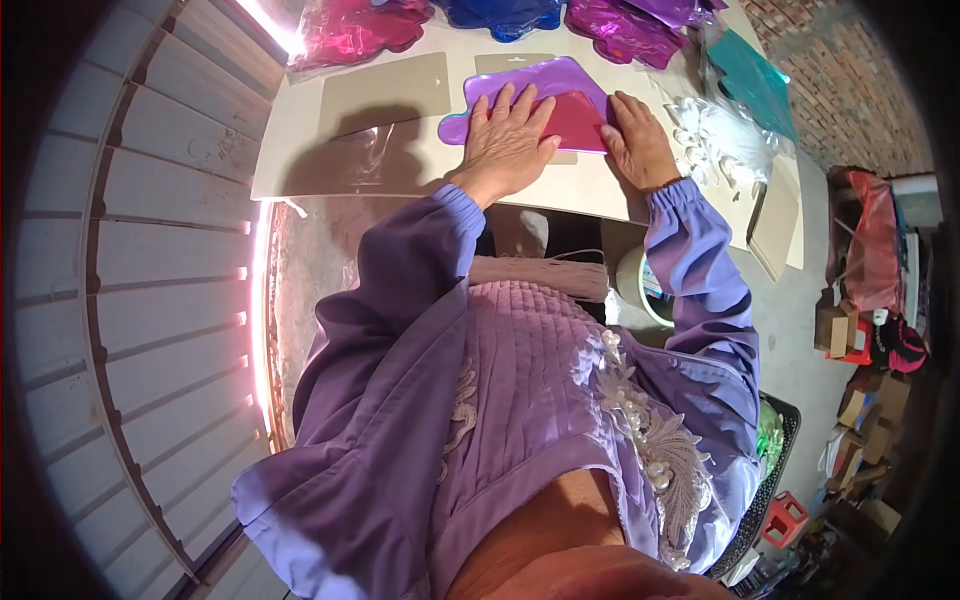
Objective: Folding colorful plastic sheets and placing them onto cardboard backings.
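A flat, shiny purple foil piece (548,77), much like a deflated foil balloon, lies on the table. Part of it looks red. My left hand (505,140) rests on its left part, palm down with the fingers spread. At its right edge lies my right hand (642,142), fingers stretched forward and thumb apart, touching the foil's side. Neither hand grips anything. Beige card (515,63) shows from behind the foil's far edge, and a little more card peeks out at its near edge.
Pink (362,35), blue (500,14) and magenta foil pieces (625,35) line the table's far side. To the right are a teal foil piece (750,75), a pile of white strips (728,135) and card pieces (775,220). A bucket (640,285) stands below the table (300,185).
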Action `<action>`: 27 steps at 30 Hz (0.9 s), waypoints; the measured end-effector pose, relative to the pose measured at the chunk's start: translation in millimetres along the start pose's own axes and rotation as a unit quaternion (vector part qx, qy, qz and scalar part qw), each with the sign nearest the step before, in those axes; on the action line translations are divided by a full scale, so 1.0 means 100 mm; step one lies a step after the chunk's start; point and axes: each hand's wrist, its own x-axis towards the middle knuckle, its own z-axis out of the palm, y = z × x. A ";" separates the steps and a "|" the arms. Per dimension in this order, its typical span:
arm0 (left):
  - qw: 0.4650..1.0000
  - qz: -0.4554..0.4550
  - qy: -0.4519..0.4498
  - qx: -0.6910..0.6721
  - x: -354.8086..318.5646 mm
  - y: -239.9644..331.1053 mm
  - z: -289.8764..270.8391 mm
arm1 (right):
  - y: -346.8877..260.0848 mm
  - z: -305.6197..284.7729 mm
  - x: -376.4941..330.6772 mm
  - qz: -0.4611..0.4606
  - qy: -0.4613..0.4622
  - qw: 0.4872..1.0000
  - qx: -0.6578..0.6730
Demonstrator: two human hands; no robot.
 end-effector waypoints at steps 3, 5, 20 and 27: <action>1.000 -0.001 0.003 0.011 0.00 -0.05 -0.03 | 0.12 -0.10 0.31 0.024 -0.031 0.992 0.119; 1.000 0.001 0.005 0.008 0.00 -0.07 -0.04 | 0.08 -0.12 0.55 0.079 -0.052 0.993 0.075; 1.000 0.006 0.015 0.002 -0.07 -0.18 -0.04 | -0.33 0.15 1.17 0.095 -0.115 0.986 0.070; 1.000 0.012 0.026 0.000 -0.07 -0.24 0.00 | -0.20 0.21 1.19 0.123 -0.067 0.957 0.255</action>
